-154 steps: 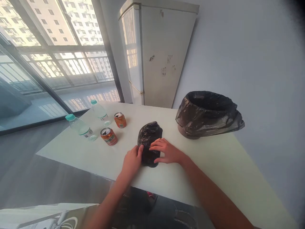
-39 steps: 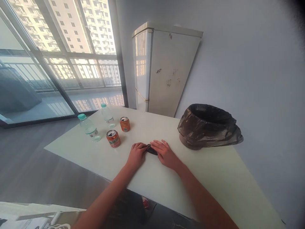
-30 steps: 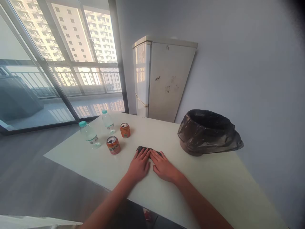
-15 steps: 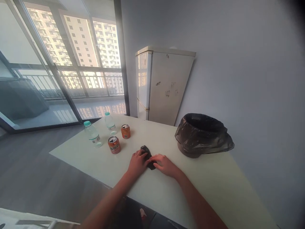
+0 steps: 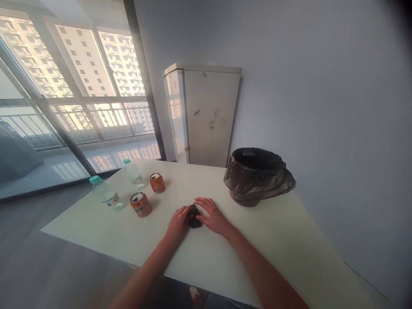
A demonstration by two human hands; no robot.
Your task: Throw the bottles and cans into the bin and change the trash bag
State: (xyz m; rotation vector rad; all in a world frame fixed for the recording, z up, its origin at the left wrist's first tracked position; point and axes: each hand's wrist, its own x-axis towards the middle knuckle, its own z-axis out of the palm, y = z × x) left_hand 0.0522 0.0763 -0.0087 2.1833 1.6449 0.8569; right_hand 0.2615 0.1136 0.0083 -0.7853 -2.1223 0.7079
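A small crumpled black plastic bag [image 5: 194, 219] lies on the white table [image 5: 206, 262] between my two hands. My left hand [image 5: 177, 222] is closed on its left side, with the fingertips over its upper edge. At the right side is my right hand [image 5: 213, 216], its fingers stretched out and the thumb apart from them. The thumb reaches the bag's right edge. Part of the bag is hidden under the fingers.
Two orange cans [image 5: 141, 205] stand left of my hands, with two clear bottles [image 5: 108, 196] with green caps beyond. To the right stands a bin [image 5: 246, 201] lined with a black bag [image 5: 257, 182]. A fridge [image 5: 210, 116] stands behind the table.
My view has turned right. The black bag now looks more compact. My right hand has moved off the top of it, and its fingers have spread.
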